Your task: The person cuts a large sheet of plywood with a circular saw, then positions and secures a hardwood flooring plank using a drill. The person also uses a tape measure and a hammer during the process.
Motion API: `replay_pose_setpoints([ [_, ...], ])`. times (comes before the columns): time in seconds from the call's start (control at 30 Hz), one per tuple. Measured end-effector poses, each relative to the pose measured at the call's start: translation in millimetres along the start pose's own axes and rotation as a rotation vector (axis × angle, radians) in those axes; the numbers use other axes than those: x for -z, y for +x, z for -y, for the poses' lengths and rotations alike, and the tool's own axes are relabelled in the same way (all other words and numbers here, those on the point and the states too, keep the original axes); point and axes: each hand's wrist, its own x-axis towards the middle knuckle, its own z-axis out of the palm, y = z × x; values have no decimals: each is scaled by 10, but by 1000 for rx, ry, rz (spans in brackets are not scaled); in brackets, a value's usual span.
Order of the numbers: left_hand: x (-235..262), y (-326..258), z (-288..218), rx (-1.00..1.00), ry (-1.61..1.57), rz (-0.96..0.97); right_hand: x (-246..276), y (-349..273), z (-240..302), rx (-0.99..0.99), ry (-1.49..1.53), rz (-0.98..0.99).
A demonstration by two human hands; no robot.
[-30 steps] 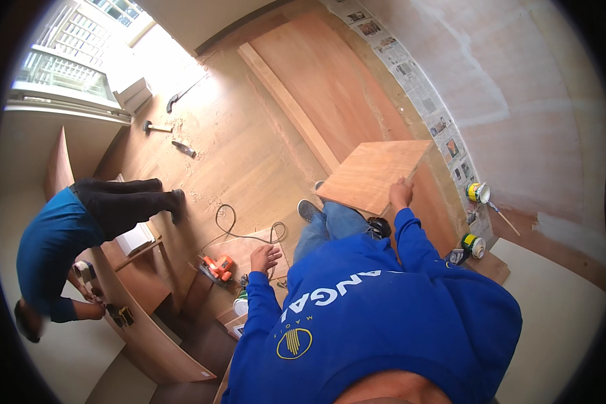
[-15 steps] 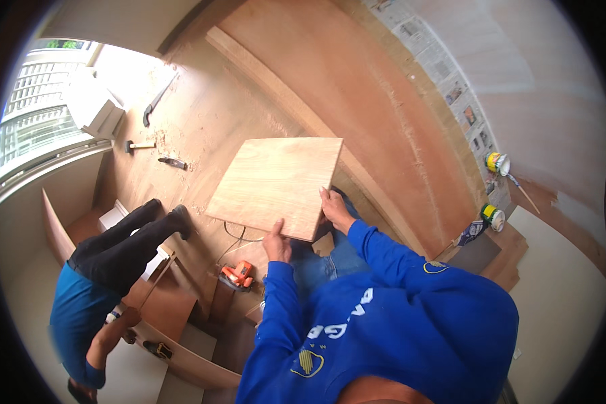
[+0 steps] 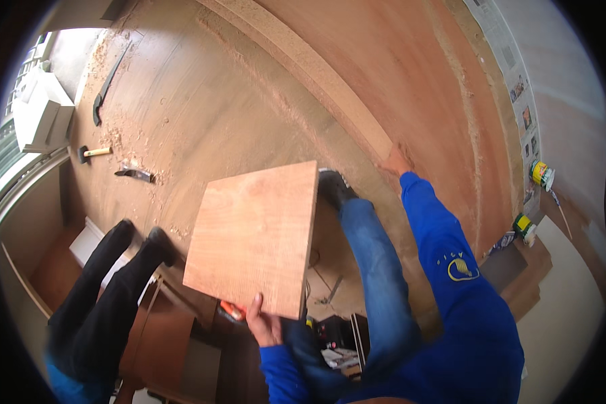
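My left hand (image 3: 264, 323) grips the lower edge of a flat square wooden board (image 3: 249, 236), thumb on its face. The board is held tilted above the floor. My right hand (image 3: 397, 160) reaches out to the right, at the near visible part of a long narrow wooden plank (image 3: 310, 67). Its thumb and fingers lie across the plank's two sides; they are slightly blurred. The plank runs along the edge of a large reddish-brown wooden panel (image 3: 411, 60). My right arm hides what lies beyond that hand.
A handsaw (image 3: 108, 87), a hammer (image 3: 94, 153) and a hand plane (image 3: 135, 174) lie among shavings at left. Another person's dark-trousered legs (image 3: 108, 289) stretch nearby. An orange power tool (image 3: 232, 310) is partly behind the board. Paint cans (image 3: 541, 175) stand at right.
My right hand has let go of the board and moved right to the long plank. The board stays in my left hand, turned and shifted lower left. The view has shifted too.
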Motion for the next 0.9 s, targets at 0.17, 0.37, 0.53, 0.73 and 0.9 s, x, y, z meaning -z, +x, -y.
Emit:
replay_pose_setpoints([
  [0.17, 75, 274, -153, 56, 30, 35, -379, 109, -28, -63, -1, -219],
  [0.37, 233, 566, -486, 132, -41, 127, -358, 207, 24, -34, -188, -205],
  [0.53, 348, 642, -559, 145, -48, 132, -312, -6, 40, 43, -205, -215],
  [0.73, 277, 595, -570, 80, 38, 148, -765, -331, 134, 103, -189, -172],
  [0.9, 118, 545, -458, 25, 90, 154, -1438, -549, 454, 213, -163, -64],
])
